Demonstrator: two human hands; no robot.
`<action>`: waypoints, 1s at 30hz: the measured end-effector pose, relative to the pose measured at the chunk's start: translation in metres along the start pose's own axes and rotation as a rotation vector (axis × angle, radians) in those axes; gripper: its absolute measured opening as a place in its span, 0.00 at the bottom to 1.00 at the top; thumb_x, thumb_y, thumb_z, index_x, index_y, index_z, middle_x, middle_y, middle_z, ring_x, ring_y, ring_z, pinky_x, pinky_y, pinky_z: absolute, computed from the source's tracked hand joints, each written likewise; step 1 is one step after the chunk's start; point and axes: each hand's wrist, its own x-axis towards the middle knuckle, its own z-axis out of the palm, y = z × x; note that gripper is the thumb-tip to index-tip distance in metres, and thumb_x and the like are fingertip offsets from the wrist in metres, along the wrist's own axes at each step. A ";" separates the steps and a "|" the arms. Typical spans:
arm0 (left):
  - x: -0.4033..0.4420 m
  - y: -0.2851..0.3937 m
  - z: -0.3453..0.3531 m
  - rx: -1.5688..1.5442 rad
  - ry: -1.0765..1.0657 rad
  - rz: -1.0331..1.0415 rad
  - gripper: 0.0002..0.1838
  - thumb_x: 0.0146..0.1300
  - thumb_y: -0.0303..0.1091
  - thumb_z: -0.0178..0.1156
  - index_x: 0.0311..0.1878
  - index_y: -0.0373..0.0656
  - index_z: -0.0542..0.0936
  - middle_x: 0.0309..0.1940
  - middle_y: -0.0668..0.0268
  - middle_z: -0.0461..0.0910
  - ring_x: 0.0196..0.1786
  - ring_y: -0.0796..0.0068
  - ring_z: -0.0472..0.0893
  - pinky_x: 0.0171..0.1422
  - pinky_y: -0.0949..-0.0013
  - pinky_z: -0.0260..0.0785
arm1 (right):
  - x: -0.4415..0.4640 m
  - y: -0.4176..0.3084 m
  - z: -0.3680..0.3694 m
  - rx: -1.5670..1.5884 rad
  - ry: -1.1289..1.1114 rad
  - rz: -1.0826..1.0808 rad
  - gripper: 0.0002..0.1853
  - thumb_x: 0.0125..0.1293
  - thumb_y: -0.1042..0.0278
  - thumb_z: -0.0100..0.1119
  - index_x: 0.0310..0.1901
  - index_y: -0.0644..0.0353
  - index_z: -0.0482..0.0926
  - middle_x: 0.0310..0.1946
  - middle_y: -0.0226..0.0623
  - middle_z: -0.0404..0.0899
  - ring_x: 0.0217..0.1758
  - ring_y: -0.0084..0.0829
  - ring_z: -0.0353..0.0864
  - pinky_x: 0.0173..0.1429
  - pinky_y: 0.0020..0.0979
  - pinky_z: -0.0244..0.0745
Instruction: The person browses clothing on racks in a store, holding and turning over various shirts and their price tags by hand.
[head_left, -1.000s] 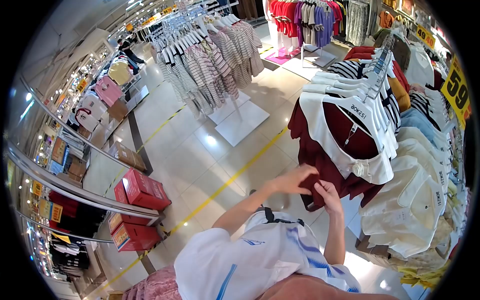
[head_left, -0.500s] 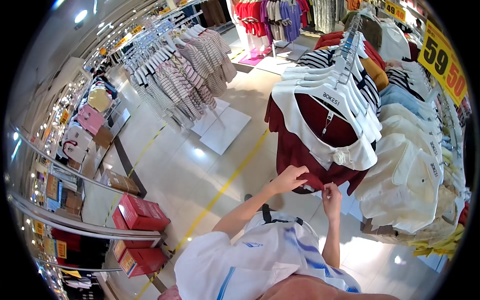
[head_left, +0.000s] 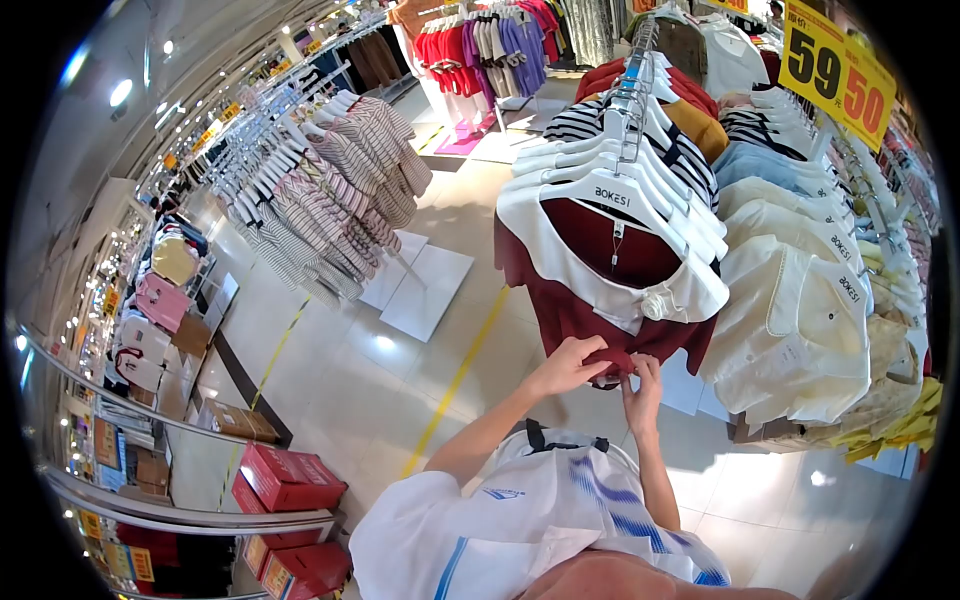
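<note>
Head view: the fingers of the left hand (head_left: 562,370) are closed on the lower hem of the maroon top (head_left: 570,308), pinching a gathered fold of cloth. The fingers of the right hand (head_left: 643,395) meet the same hem just beside them, bent around its edge; the fold partly hides their tips, so the exact grip there is hard to tell.

The maroon top hangs at the near end of its rack, on a white hanger (head_left: 612,192) marked BOKESI. Its hem is bunched between the two hands, while the body above hangs loose. The white collar (head_left: 530,240) lies spread over its front with a fabric flower (head_left: 655,303) on it, and a small tag hangs inside the neckline. By the look of it, only that one stretch of hem is being handled; whether anything there is finished cannot be told.

Behind the maroon top, more garments on white hangers crowd the metal rail (head_left: 640,62). To its right, cream tops (head_left: 795,335) hang close, leaving little elbow room on that side. A yellow price sign (head_left: 835,72) stands beyond them. To its left, across the floor (head_left: 340,375), are striped garments (head_left: 350,170); lower left, well apart, are red boxes (head_left: 290,478).
</note>
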 end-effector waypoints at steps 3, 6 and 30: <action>-0.003 0.003 -0.004 -0.018 0.039 -0.002 0.12 0.57 0.30 0.61 0.40 0.32 0.73 0.22 0.53 0.74 0.21 0.69 0.72 0.28 0.68 0.64 | -0.006 0.023 0.000 0.039 0.021 0.084 0.10 0.55 0.86 0.58 0.40 0.66 0.75 0.39 0.41 0.74 0.44 0.31 0.76 0.44 0.27 0.74; -0.003 0.000 -0.006 -0.012 0.030 0.001 0.11 0.59 0.29 0.61 0.41 0.34 0.73 0.20 0.62 0.74 0.21 0.80 0.72 0.25 0.73 0.63 | -0.012 0.029 0.000 0.193 0.017 0.222 0.06 0.61 0.82 0.54 0.40 0.64 0.74 0.33 0.34 0.74 0.35 0.25 0.76 0.41 0.25 0.72; -0.014 -0.030 0.026 0.057 -0.217 0.100 0.27 0.56 0.38 0.64 0.52 0.33 0.64 0.37 0.47 0.75 0.40 0.51 0.77 0.45 0.59 0.67 | 0.011 -0.035 -0.014 0.580 -0.135 0.331 0.04 0.68 0.77 0.47 0.41 0.64 0.72 0.31 0.27 0.75 0.34 0.13 0.70 0.37 0.18 0.65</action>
